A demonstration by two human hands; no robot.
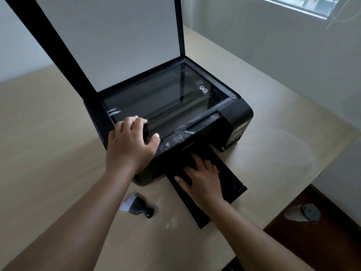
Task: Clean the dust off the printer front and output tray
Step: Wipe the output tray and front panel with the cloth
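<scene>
The output tray (233,179), judged thin and breakable, was pressed by the flat right hand (203,178); the printer (240,114) was steadied by the spread left hand (132,141).

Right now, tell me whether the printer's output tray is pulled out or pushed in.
Pulled out: the output tray juts forward from the printer front over the table, with the right hand lying flat on it.

Beige table (58,133), grey walls (273,55), daylit window (304,4) upper right
</scene>
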